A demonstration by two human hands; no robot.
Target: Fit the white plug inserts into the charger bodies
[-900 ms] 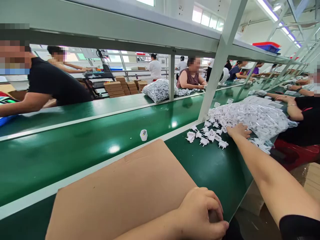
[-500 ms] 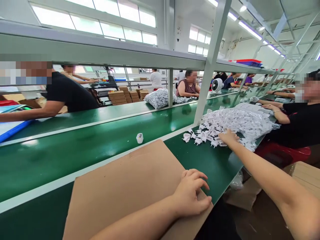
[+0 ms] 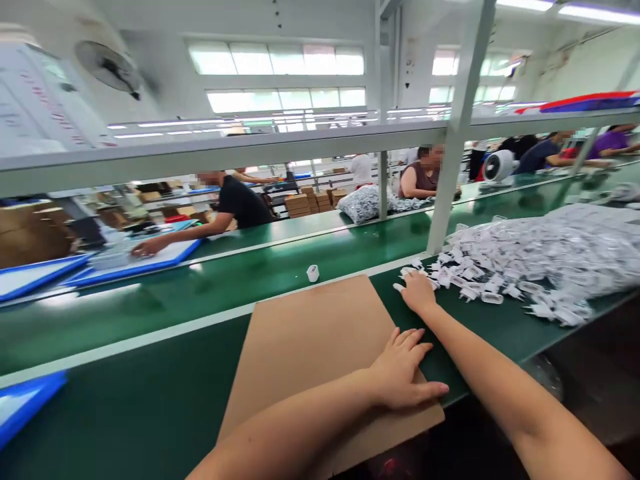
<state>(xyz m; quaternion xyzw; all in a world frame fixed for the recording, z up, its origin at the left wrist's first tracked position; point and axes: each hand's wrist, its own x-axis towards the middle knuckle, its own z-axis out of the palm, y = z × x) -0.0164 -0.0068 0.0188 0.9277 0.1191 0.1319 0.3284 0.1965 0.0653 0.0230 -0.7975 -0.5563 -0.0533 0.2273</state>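
My left hand [image 3: 405,370] lies flat with fingers stretched out on the right edge of a brown cardboard sheet [image 3: 310,347] on the green bench. My right hand [image 3: 417,291] reaches forward just past the cardboard's far right corner. Its fingers curl over small white plug parts [image 3: 403,288] at the near-left end of a big heap of white plug parts [image 3: 530,260]. What the fingers grip is mostly hidden under the hand.
A single white plug piece [image 3: 313,273] stands on the green conveyor belt [image 3: 150,300] beyond the cardboard. A grey upright post [image 3: 453,147] rises behind the heap. Blue-edged trays [image 3: 135,263] and other people at work are across the belt. A blue tray corner [image 3: 25,407] is near left.
My view swung left and up. My right hand slid left along the heap toward the cardboard. My left hand went from a loose fist to flat on the cardboard.
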